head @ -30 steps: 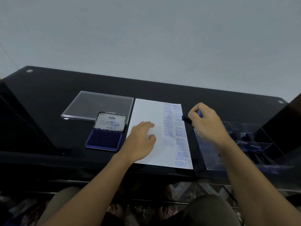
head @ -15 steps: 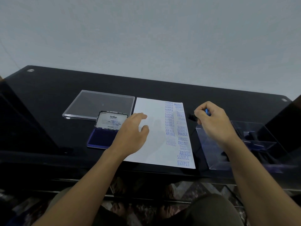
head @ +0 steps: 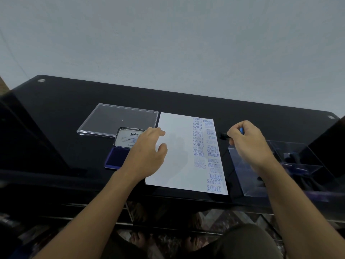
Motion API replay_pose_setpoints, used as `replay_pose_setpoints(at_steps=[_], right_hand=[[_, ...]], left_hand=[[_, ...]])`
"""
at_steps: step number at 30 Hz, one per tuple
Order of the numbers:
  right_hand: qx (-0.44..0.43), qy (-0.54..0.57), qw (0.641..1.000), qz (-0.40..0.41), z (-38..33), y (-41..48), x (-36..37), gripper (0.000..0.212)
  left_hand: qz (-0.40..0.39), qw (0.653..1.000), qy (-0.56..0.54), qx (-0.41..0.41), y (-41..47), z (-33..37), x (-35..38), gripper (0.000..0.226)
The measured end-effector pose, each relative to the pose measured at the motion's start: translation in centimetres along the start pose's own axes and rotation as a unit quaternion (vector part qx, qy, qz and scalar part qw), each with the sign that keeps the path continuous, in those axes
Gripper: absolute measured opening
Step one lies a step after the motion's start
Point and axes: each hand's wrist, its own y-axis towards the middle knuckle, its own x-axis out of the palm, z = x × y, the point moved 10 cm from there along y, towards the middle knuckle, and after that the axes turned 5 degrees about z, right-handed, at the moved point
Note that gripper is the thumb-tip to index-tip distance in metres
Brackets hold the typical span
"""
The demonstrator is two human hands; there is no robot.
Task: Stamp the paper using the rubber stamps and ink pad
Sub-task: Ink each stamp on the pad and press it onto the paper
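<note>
Sheet of paper (head: 175, 156) lies flat on black glossy table (head: 56, 113), centre, long side running away from the person. Its left part is blank. Its right part carries two columns of blue prints: SAMPLE many times, AIR MAIL, FRAGILE, AMENDED, EXPRESS, some smeared and unreadable.

Open ink pad (head: 116, 158) sits just beside the paper's left edge, blue pad facing up, its hinged lid (head: 128, 137) tilted back with an Artline label showing. Behind it a clear cover (head: 117, 118) lies flat, close to the paper's far left corner; cannot tell if they touch.

Person's left hand (head: 147, 154) is palm down over the paper's left edge, hiding the right side of the ink pad. Fingers loose and spread, grasping nothing. Cannot tell whether the fingertips touch the sheet or float above it.

Person's right hand (head: 248, 143) is off the paper's right edge, near its far end, over the table. Fingers curled tight round a stamp (head: 223, 135): black end sticks out toward the paper, blue bit of handle peeks out at the top of the fist. The stamp is just beside the paper and well apart from the ink pad.

To the right of the paper, under the right wrist, stands a clear box (head: 248, 184) with dark stamps inside, blurred, count unclear. Plain grey wall (head: 168, 43) behind the table.
</note>
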Motion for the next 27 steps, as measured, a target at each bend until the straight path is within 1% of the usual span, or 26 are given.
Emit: replay_pose_setpoints(at_steps=[5,9,12,15,19,21,24,27], right_hand=[[-0.018,0.026,0.999,-0.01,-0.6,-0.3,0.1,0.008],[-0.031,0.04,0.999,-0.02,-1.5,-0.8,1.3,0.007],[-0.024,0.052,0.998,-0.032,-2.0,-1.2,3.0,0.007],[-0.037,0.051,0.996,-0.065,-3.4,-2.2,6.1,0.012],[-0.083,0.021,0.989,-0.123,-6.4,-4.3,11.3,0.015],[-0.115,0.003,0.981,-0.154,-8.0,-5.6,13.7,0.015],[-0.154,-0.01,0.968,-0.196,-10.1,-7.3,16.6,0.008],[-0.189,-0.045,0.949,-0.25,-11.6,-8.5,19.3,0.007]], left_hand=[[0.002,1.0,0.016,0.011,-0.1,-0.8,-1.6,0.034],[0.038,0.999,0.032,0.013,-0.7,-2.1,-4.4,0.034],[0.053,0.997,0.053,0.003,-1.1,-4.2,-6.6,0.036],[0.071,0.995,0.066,-0.024,-1.7,-6.9,-8.9,0.038],[0.095,0.989,0.089,-0.062,-2.7,-10.2,-11.7,0.039],[0.101,0.988,0.088,-0.074,-3.2,-11.4,-12.5,0.039],[0.104,0.988,0.082,-0.085,-3.8,-13.1,-12.9,0.039],[0.089,0.987,0.079,-0.108,-4.4,-14.6,-12.2,0.04]])
